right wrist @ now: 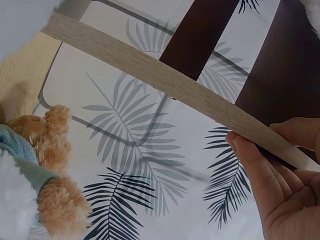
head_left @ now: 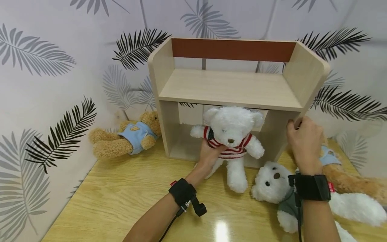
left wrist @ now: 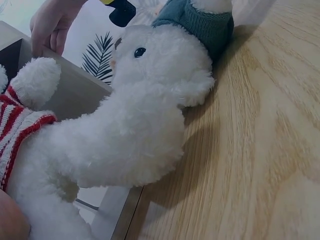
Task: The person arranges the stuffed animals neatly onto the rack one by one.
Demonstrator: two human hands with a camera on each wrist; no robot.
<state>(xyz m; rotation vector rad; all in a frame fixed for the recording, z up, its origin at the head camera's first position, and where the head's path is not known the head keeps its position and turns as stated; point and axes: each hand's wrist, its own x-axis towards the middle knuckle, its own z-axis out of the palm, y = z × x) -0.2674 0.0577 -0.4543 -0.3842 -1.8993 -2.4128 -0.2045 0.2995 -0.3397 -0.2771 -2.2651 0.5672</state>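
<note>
My left hand (head_left: 209,155) grips a white teddy bear (head_left: 237,171) in a red-and-white striped sweater by its body, thumb across the sweater front. The bear is upright at the front of the lower compartment of a light wooden shelf (head_left: 229,88), its legs hanging forward over the tabletop. In the left wrist view, the bear's white leg (left wrist: 130,140) fills the middle. My right hand (head_left: 304,143) pinches the front edge of the shelf's right side panel. The right wrist view shows thumb and fingers on either side of that panel edge (right wrist: 150,72).
A tan teddy bear (head_left: 137,136) in a blue top lies left of the shelf. Beneath my right forearm lies a white bear (head_left: 272,183) in a grey-green sweater, and behind it another tan bear (head_left: 347,174) in blue. Leaf-patterned wall covering (head_left: 60,101) stands behind the wooden table (head_left: 121,201).
</note>
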